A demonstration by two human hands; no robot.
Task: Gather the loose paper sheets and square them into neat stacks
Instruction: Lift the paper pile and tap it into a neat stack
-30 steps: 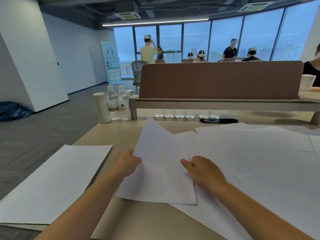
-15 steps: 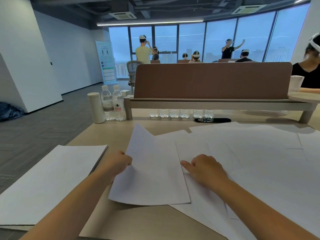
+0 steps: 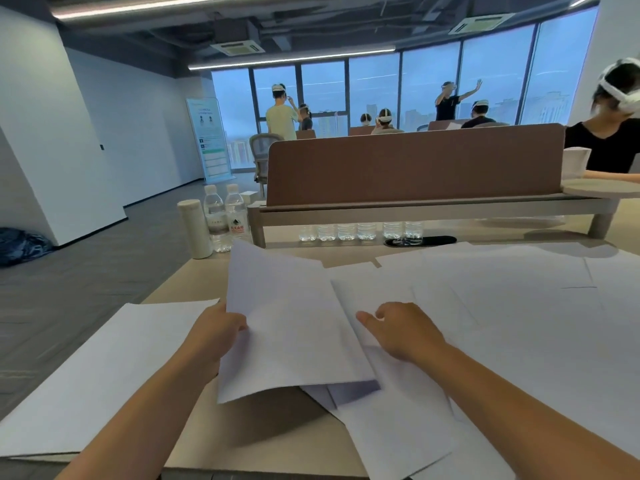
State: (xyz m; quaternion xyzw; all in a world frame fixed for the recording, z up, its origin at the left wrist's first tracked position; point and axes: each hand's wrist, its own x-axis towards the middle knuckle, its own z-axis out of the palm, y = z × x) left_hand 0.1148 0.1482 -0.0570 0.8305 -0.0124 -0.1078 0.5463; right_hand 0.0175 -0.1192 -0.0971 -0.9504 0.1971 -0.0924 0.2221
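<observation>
While gripping a sheet of paper [image 3: 294, 327] by its left edge in the left hand [image 3: 221, 327], fingers curled round that edge, holds it tilted, near edge raised off the desk [image 3: 263, 420] with a shadow beneath. Rests the right hand [image 3: 405, 332] on the loose sheets [image 3: 519, 306] just right of the held one, knuckles bent, fingertips down on the paper, thumb pointing left; cannot tell whether pinching a sheet or only pressing. Loose sheets spread overlapping and askew across the middle and right of the desk, a few tucked under the held sheet's near right corner. On the left of the desk, a squared stack [image 3: 104, 368], apart from the spread. At the far left corner, two water bottles [image 3: 225, 216] upright just beside a white cylinder [image 3: 194, 226]. Behind, a brown divider [image 3: 415, 164] on a raised shelf, with a row of small bottles [image 3: 356, 232] beneath.
</observation>
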